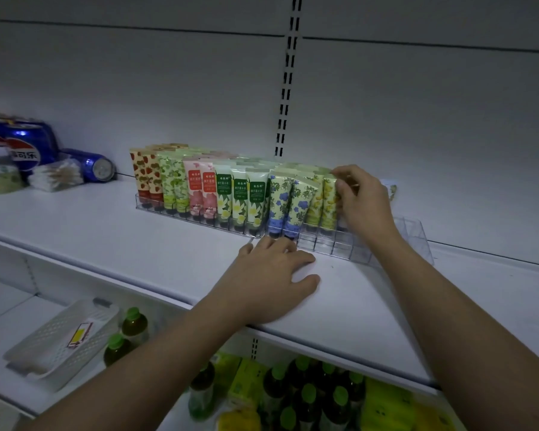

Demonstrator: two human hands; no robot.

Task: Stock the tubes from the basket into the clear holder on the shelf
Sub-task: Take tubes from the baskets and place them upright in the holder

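Right hand: my right hand (363,200) pinches the top of a yellow-green tube (328,200) standing in the clear holder (339,244), fingers curled on its crimp.
Left hand: my left hand (271,275) lies flat on the shelf (106,231), fingers relaxed, fingertips just beside the holder's front wall, grasping nothing.
Tubes: rows of tubes (218,188) stand upright in the holder, left of my right hand; front slots under that hand look unfilled.
Basket: white basket (59,340) on the lower shelf, well apart from both hands, below left.

Tubes (231,194) stand in the holder (349,244) on the shelf (106,231); cans (28,144) lie far left; basket (59,340) sits below, left of bottles (308,396).
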